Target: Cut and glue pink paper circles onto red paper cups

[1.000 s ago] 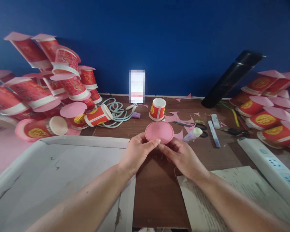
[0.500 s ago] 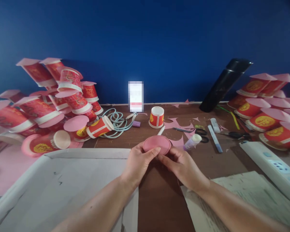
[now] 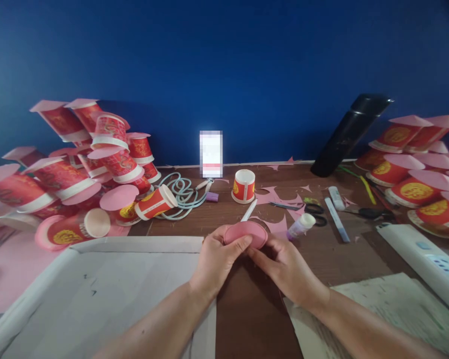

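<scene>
A round pink paper disc (image 3: 247, 234) is held low over the brown table (image 3: 247, 304), tilted nearly flat. My left hand (image 3: 215, 259) grips its left edge with the thumb on top. My right hand (image 3: 284, 264) pinches its right edge from below. What lies under the disc is hidden by my fingers. Just beyond it lie a white pen (image 3: 249, 210) and a glue stick (image 3: 301, 225). A single red paper cup (image 3: 243, 186) stands upside down behind them.
Piles of red cups capped with pink discs lie at the left (image 3: 78, 169) and right (image 3: 411, 174). A white tray (image 3: 97, 289) is front left, printed paper (image 3: 377, 309) front right. Scissors (image 3: 307, 207), pink scraps, a cable (image 3: 183, 192), a power strip (image 3: 422, 254) and a black flask (image 3: 349, 134) lie around.
Both hands have lowered the pink disc and tipped it flatter. The view has shifted up a little, and the white pen now shows beyond the disc.
</scene>
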Motion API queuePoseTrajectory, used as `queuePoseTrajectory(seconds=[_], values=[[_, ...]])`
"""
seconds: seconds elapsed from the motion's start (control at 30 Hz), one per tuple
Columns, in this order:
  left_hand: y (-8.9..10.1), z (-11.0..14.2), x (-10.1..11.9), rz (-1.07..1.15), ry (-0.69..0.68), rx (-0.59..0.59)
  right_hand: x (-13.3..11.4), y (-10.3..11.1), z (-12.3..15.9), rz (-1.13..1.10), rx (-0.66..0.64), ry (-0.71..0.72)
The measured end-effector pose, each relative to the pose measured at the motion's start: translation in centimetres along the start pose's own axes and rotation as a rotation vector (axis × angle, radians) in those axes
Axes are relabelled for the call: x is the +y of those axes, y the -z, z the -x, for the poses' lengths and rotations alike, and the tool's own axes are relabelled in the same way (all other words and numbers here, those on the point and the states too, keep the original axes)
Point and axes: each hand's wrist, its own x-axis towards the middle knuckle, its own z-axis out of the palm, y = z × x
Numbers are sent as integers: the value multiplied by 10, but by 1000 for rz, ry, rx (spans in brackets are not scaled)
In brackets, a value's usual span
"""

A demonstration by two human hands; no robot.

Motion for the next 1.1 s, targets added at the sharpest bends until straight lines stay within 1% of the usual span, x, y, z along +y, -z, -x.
queuePoseTrajectory(seconds=[0.1,0.2,0.33,0.47,0.53,0.63,0.73,0.83,1.0,1.1], values=[[1,1,1,-63,-40,36,-4,-2,1,-44,-38,44],[2,2,2,-96,-81,30,-6,-3,1,-69,-58,62],[1,2,3,-88,-70,10,-5,-2,1,-11,-5,69],[1,1,3,-20,-39,-35,-3,-1,2,10,30,42],[2,0,3,-28,-47,-10,-3,-1,2,-4,21,47],[3,0,1,-92,-98,45,-4,-1,1,-26,-3,51],[4,0,0,-102,-135,45,-3,-2,-1,-40,-12,36],[4,0,1,-95,-106,28,-3,-1,-1,-22,-5,43],[4,1,1,-64,-54,-4,-2,1,0,62,67,47],[3,1,2,-78,-60,28,-2,2,1,80,60,52]])
